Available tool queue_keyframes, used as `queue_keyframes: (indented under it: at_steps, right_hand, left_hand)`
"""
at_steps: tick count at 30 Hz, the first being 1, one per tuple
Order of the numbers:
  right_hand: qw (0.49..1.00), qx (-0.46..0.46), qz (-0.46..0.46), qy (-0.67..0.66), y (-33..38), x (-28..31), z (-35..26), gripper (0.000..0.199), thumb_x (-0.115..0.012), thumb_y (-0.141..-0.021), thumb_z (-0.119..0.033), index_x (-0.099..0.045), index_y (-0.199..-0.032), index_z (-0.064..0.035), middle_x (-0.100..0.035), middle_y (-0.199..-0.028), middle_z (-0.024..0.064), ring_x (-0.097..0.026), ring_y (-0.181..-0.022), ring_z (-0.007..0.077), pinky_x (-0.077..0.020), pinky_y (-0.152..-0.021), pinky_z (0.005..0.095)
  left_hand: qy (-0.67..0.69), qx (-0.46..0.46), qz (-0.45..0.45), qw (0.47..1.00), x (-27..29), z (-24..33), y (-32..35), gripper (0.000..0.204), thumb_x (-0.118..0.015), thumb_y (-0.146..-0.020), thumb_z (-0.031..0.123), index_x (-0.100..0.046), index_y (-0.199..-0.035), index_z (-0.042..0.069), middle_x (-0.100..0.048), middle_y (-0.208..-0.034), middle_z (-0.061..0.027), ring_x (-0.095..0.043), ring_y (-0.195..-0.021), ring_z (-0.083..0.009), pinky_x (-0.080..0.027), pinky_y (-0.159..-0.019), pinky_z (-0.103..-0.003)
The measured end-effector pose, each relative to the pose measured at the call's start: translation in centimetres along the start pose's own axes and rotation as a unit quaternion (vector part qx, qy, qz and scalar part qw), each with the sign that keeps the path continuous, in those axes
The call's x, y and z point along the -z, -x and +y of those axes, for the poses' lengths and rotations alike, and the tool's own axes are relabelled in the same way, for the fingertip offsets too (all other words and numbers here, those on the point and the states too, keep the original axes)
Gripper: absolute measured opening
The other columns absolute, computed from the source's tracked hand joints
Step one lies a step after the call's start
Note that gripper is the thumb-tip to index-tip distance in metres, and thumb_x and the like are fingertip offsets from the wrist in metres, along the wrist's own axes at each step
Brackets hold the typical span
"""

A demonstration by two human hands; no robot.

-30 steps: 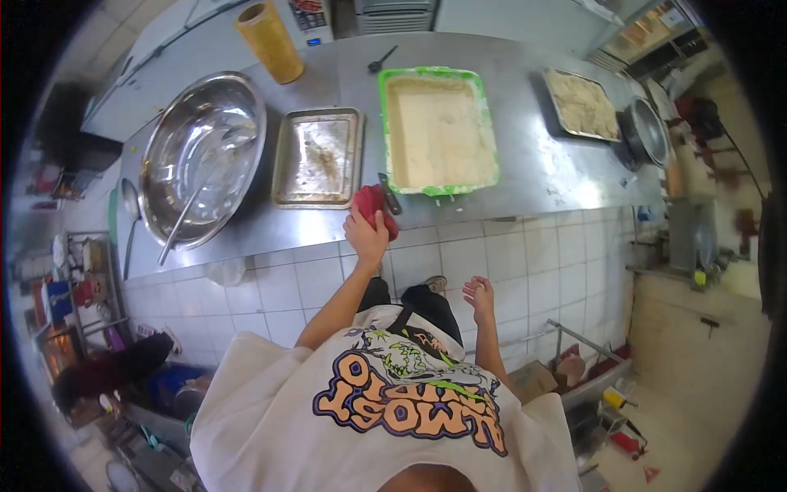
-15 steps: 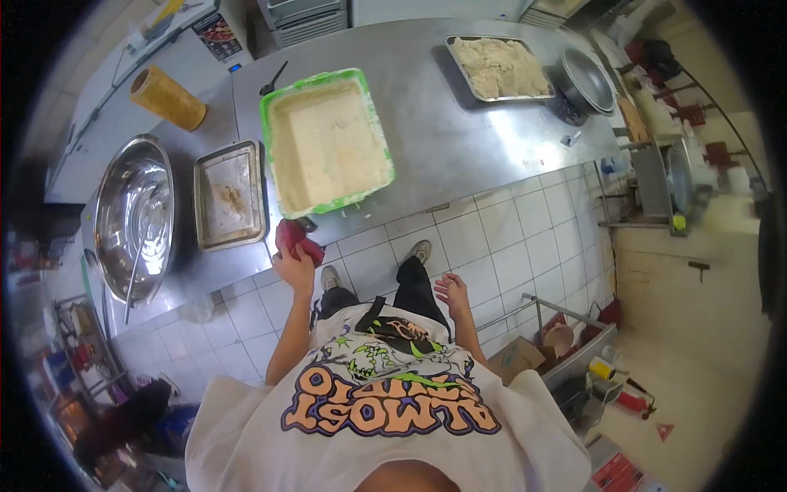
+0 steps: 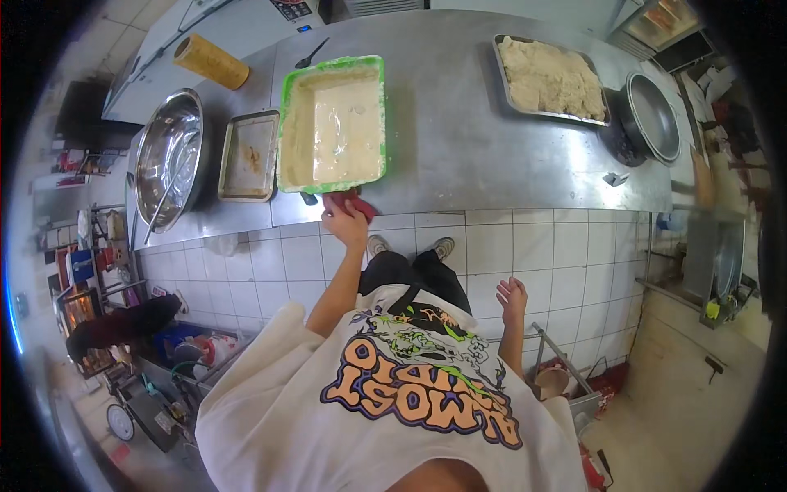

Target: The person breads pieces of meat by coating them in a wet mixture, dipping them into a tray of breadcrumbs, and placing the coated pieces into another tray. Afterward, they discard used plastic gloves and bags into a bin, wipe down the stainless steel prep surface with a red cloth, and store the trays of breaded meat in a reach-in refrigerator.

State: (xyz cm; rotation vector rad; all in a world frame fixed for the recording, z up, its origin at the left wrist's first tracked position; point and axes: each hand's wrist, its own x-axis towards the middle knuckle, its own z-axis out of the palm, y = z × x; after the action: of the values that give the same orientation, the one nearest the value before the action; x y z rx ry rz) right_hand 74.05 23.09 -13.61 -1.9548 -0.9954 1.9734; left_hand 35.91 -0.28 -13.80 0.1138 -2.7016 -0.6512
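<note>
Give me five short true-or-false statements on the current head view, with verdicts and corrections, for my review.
1. The bare left hand grips a crumpled red cloth. True.
2. The bare right hand rests on the grey steel table. False: the hand is off the table, over the white-tiled floor, apparently empty.
3. The green-rimmed rectangular tub holds a pale, wet mixture. True.
4. The lumpy beige dough fills the large shiny metal bowl. False: the dough lies in the rectangular metal tray to the tub's right.
5. The yellow-brown cylindrical roll is farther from the person than the shallow stained metal pan. True.
</note>
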Motion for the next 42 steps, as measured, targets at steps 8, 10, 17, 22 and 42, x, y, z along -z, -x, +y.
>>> queue_keyframes:
  at_steps: [8,10,17,22,42]
  right_hand:
    - [1.000,-0.003,0.020,0.001,1.0,3.8,-0.1,0.038,-0.056,-0.097,-0.029,-0.049,-0.126,-0.0072,-0.062,-0.117,0.0175,-0.063,-0.104,0.0291,-0.0514,-0.084,0.0399]
    - [0.999,-0.008,0.033,-0.007,1.5,4.4,0.4,0.038,-0.056,-0.097,-0.030,-0.049,-0.126,-0.0069,-0.062,-0.117,0.0177,-0.063,-0.105,0.0297,-0.0513,-0.084,0.0402]
    - [0.999,0.028,0.029,-0.036,3.6,3.5,-1.8,0.037,-0.056,-0.097,-0.029,-0.049,-0.126,-0.0070,-0.062,-0.116,0.0167,-0.063,-0.105,0.0281,-0.0508,-0.085,0.0404]
    - [0.926,0.359,-0.030,0.108,4.5,-7.4,-8.4,0.056,-0.063,-0.093,-0.021,-0.040,-0.143,-0.0077,-0.050,-0.136,0.0172,-0.048,-0.127,0.0255,-0.0441,-0.097,0.0412]
    - [0.584,0.707,-0.167,0.364,-12.7,-50.3,-24.5,0.045,-0.063,-0.082,-0.014,-0.057,-0.125,-0.0008,-0.055,-0.125,0.0171,-0.049,-0.119,0.0354,-0.0395,-0.101,0.0454]
  left_hand:
    - [0.043,-0.172,-0.026,0.984,-5.1,7.9,6.7,0.029,-0.056,-0.090,0.027,-0.062,-0.097,0.000,-0.056,-0.105,-0.0271,-0.050,-0.099,-0.0442,-0.035,-0.087,-0.059]
    - [0.081,-0.206,-0.175,0.959,-3.9,14.1,9.4,0.033,-0.056,-0.090,0.025,-0.063,-0.110,-0.001,-0.055,-0.108,-0.0240,-0.049,-0.104,-0.0432,-0.038,-0.092,-0.054]
    - [0.319,-0.341,-0.370,0.803,-6.5,25.4,12.4,0.032,-0.065,-0.083,0.018,-0.066,-0.110,0.000,-0.057,-0.105,-0.0187,-0.052,-0.102,-0.0358,-0.041,-0.092,-0.046]
    - [0.371,0.035,-0.397,0.839,-3.5,24.5,6.6,0.038,-0.072,-0.083,0.021,-0.066,-0.115,0.000,-0.061,-0.122,-0.0189,-0.057,-0.112,-0.0301,-0.046,-0.093,-0.039]
    - [0.509,0.442,-0.208,0.709,6.2,7.6,-6.1,0.039,-0.060,-0.096,0.013,-0.034,-0.118,-0.006,-0.056,-0.115,-0.0210,-0.064,-0.103,-0.0344,-0.053,-0.097,-0.047]
